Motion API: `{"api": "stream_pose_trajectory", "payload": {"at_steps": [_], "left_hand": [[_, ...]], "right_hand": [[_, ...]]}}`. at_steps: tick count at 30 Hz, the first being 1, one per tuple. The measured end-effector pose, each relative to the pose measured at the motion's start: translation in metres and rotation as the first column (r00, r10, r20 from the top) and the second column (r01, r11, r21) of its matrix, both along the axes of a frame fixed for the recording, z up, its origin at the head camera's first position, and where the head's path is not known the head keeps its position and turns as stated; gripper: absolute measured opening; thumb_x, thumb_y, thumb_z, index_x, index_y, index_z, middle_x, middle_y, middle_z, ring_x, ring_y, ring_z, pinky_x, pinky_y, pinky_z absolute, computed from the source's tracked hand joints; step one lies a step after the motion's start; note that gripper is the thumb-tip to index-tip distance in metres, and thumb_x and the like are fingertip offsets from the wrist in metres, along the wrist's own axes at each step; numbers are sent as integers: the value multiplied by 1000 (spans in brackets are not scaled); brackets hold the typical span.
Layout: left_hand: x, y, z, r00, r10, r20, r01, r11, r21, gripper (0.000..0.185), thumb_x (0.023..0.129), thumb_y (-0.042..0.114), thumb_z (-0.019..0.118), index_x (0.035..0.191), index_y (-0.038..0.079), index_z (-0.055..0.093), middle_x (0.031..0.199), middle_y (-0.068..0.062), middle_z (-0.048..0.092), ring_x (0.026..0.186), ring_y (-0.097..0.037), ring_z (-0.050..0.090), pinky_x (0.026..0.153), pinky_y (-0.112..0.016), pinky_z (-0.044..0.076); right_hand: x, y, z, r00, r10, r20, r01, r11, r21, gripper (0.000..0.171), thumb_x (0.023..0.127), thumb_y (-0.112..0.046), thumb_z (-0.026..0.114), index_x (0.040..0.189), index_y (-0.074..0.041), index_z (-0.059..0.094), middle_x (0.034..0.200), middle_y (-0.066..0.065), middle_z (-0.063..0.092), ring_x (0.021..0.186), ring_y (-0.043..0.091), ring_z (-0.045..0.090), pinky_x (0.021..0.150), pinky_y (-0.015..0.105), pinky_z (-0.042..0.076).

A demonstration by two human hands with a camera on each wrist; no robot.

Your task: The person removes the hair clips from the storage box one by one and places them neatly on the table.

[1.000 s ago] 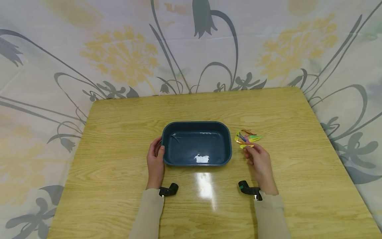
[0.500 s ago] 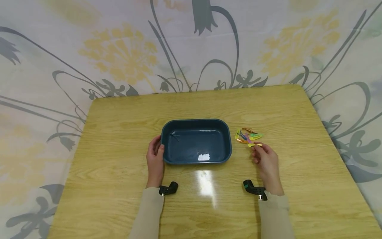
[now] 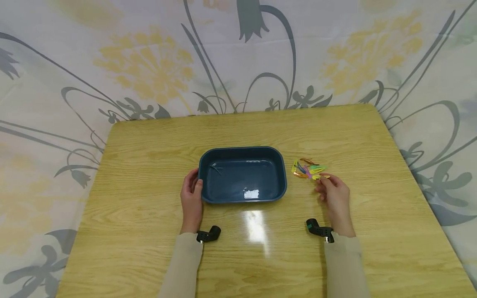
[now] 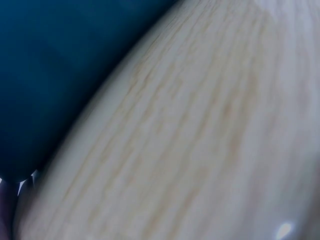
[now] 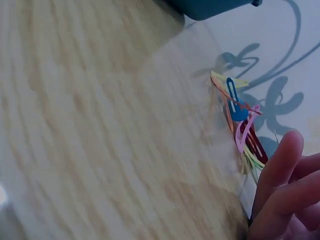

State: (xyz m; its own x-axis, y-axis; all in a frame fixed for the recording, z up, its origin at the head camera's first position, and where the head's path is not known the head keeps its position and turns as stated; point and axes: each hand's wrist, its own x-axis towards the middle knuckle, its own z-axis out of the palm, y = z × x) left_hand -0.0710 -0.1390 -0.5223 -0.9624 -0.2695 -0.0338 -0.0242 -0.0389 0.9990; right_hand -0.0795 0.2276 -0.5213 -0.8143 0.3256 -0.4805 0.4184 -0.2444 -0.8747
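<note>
My left hand (image 3: 191, 203) holds the left end of a dark blue rectangular basin (image 3: 278, 198), thumb by the rim and fingers along its outer wall. In the left wrist view the basin's blue wall (image 4: 60, 65) fills the upper left. My right hand (image 3: 337, 203) pinches a yellow snap hair clip (image 3: 321, 177) at the near right side of a small pile of hair clips. The pile has a pink clip (image 5: 245, 132), a blue clip (image 5: 235, 102) and several others in orange, green and brown. The right wrist view shows my thumb and fingers close beside them.
Everything stands on a wood-grain table (image 3: 149, 165). A flower-patterned cloth (image 3: 231, 54) hangs behind and at both sides of it. One small thin dark thing (image 3: 216, 169) lies at the left inside the basin.
My right hand has drawn the yellow hair clip to the right, away from the orange one along the pile's near side. The left hand keeps its hold on the basin.
</note>
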Motion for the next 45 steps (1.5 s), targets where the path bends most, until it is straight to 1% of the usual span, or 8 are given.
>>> {"api": "stream_pose_trajectory", "payload": {"at_steps": [3,8,14,20,23,28,35,45], "left_hand": [[-1,0,-1,1000,-1,-5,1,1000,9,35,95,10,48,130,5,47,130,-8,50,122,-15,46,95,-15,40],[-1,0,-1,1000,-2,0,2,1000,5,35,95,11,48,130,6,47,131,-7,50,121,-14,46,95,-15,39],[0,-1,-1,1000,-3,2,3,1000,-6,36,95,11,47,131,5,47,131,-8,49,122,-16,46,96,-16,39],[3,-3,-2,1000,8,20,-8,1000,-18,36,95,10,47,131,7,47,133,-9,49,124,-19,45,95,-15,39],[3,-3,-3,1000,8,21,-8,1000,-3,36,95,9,47,131,6,47,133,-9,49,125,-19,44,95,-14,40],[1,-2,-2,1000,-5,26,5,1000,3,36,95,11,48,131,7,47,132,-8,49,124,-17,45,95,-15,40],[-1,-1,-1,1000,-2,25,2,1000,-2,36,95,12,48,131,8,47,132,-8,49,124,-17,45,95,-17,40],[1,-1,0,999,-16,29,16,1000,5,35,95,11,47,130,9,47,131,-5,50,124,-16,45,94,-14,40]], "right_hand": [[-3,4,2,1000,23,-14,-23,1000,1,25,94,-17,51,114,-2,52,77,-4,63,59,7,62,44,19,43],[-7,10,3,998,61,12,-61,998,21,23,95,-18,51,113,-5,52,76,-5,63,59,7,63,47,19,46],[-11,11,0,996,76,40,-77,997,32,18,94,-17,51,109,-7,52,74,-5,64,58,7,64,50,20,51],[-15,10,-3,991,128,34,-130,989,75,21,95,-17,49,112,-5,49,74,-4,63,59,8,65,55,21,54],[-15,9,-4,989,145,39,-149,984,97,21,96,-16,47,113,-4,48,74,-3,62,60,8,65,59,22,55],[-15,10,-4,989,142,32,-145,981,127,24,96,-15,45,115,-2,47,73,-3,61,60,8,65,60,22,55],[-15,11,-2,989,146,10,-146,982,116,27,96,-14,46,118,0,46,74,-2,62,61,10,66,61,24,55],[-14,10,-1,988,152,9,-152,983,103,37,97,-14,43,128,5,40,76,-1,61,63,10,67,63,24,55]]}}
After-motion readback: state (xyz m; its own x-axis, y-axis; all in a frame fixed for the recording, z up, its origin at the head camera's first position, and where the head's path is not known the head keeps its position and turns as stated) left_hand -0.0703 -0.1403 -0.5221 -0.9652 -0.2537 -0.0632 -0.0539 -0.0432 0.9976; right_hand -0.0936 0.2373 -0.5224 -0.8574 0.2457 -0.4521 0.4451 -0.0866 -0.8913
